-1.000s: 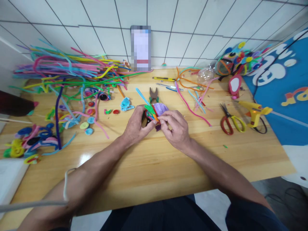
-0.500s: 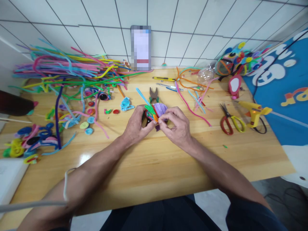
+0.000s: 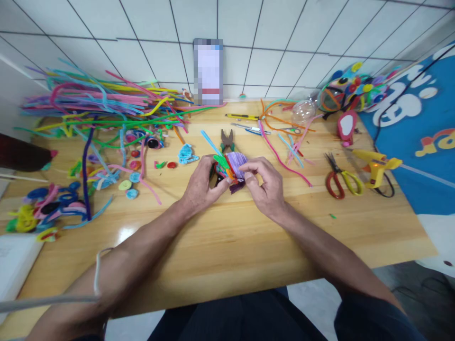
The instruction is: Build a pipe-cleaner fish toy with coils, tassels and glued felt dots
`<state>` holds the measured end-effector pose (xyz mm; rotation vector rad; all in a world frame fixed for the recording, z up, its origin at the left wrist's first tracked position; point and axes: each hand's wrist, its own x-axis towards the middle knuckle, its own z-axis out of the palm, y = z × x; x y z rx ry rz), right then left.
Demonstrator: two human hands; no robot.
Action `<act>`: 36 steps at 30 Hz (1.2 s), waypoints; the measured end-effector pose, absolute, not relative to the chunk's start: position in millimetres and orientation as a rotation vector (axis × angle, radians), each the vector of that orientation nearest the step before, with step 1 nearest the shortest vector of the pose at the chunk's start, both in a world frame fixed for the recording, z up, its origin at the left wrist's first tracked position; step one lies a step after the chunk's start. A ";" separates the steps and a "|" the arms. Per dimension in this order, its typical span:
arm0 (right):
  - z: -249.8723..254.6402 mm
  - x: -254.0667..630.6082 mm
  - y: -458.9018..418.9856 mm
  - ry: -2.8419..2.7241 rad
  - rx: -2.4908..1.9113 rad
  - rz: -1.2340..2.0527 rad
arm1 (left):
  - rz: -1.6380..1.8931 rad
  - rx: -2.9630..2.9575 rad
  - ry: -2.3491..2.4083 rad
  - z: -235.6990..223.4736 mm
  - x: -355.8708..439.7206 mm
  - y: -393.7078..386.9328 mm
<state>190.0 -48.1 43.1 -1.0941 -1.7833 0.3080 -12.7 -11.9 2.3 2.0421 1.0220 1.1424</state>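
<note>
A colourful pipe-cleaner craft [image 3: 236, 163] is at the middle of the table, with a striped purple side, green and orange pieces, a red strip and a light-blue stem sticking out at the upper left. My left hand [image 3: 204, 183] is closed around its left side, thumb along the lower edge. At the purple side is my right hand [image 3: 266, 183], its thumb and forefinger slightly apart; whether the fingertips touch the craft is hard to make out. Pliers [image 3: 227, 139] with green handles lie just behind the craft, their handles partly hidden by it.
Piled pipe cleaners [image 3: 103, 102] and coiled pieces [image 3: 131, 187] cover the left. A phone [image 3: 209, 71] leans on the tiled wall. A yellow cutter [image 3: 242, 116] lies behind. On the right are scissors [image 3: 343, 182], a yellow glue gun [image 3: 377, 166] and a pink-framed oval piece [image 3: 346, 127].
My right hand has drawn back slightly to the right from the orange piece, and its pinch has loosened. My left hand still holds the craft in the same place.
</note>
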 end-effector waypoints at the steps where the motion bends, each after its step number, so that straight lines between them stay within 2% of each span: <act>1: 42.2 190.1 -49.1 -1.781 -1.097 0.276 | 1.142 2.039 1.022 2.4 -12.6 -12.0; 7: 36.8 185.2 -50.9 -1.888 -0.983 -0.041 | 1.146 2.042 1.024 2.1 -12.3 -12.2; 14: 36.3 180.8 -47.4 -1.943 -0.966 -0.092 | 1.153 2.055 1.042 1.9 -11.8 -12.1; 27: 41.5 197.8 -50.2 -1.714 -1.182 0.241 | 1.213 2.120 1.051 4.9 -10.3 -11.2; 36: 75.6 239.1 -53.8 -1.233 -1.248 0.385 | 1.428 1.916 1.125 -1.8 -11.5 -6.2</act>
